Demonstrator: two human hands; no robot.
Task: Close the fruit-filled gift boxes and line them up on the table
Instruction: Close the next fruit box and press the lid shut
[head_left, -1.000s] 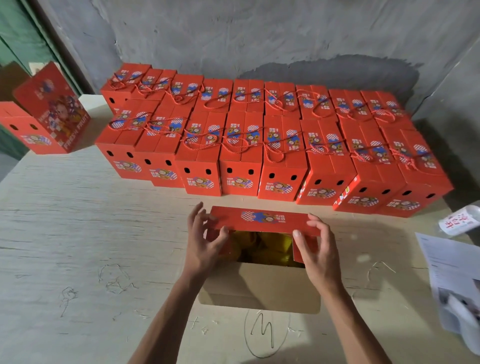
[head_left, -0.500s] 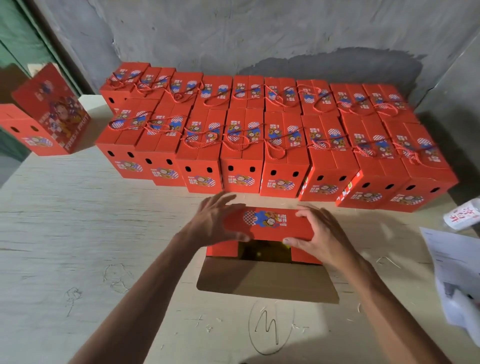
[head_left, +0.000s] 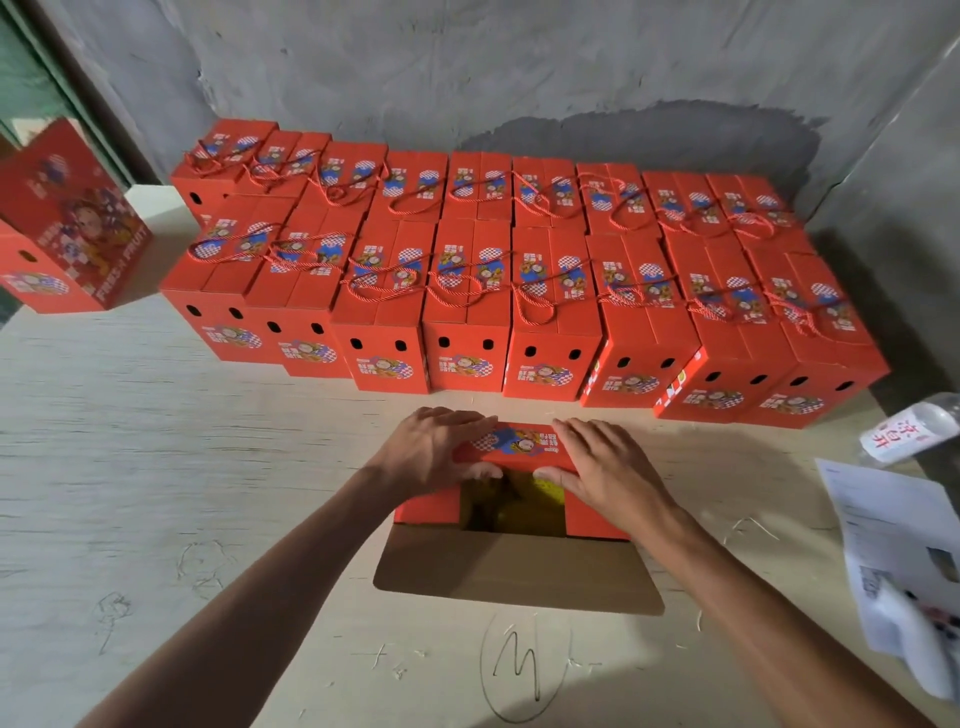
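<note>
An open red gift box (head_left: 595, 515) stands on the table in front of me, with yellow fruit (head_left: 540, 496) showing through the gap in its top. Its far flap (head_left: 519, 441) is folded down over the opening. My left hand (head_left: 434, 449) lies flat on the flap's left part, thumb under its edge. My right hand (head_left: 605, 467) presses the right part the same way. The near brown flap (head_left: 519, 569) hangs open toward me. Behind stand two rows of closed red boxes (head_left: 467, 306) with rope handles.
A single red box (head_left: 67, 228) stands apart at the far left. A plastic bottle (head_left: 909, 428) and printed papers (head_left: 898, 551) lie at the right edge. A grey wall (head_left: 519, 67) backs the rows. Bare wood tabletop (head_left: 156, 493) stretches to the left of the open box.
Both hands went from the open box's sides up onto the far flap and pushed it down over the fruit. The view has tilted slightly.
</note>
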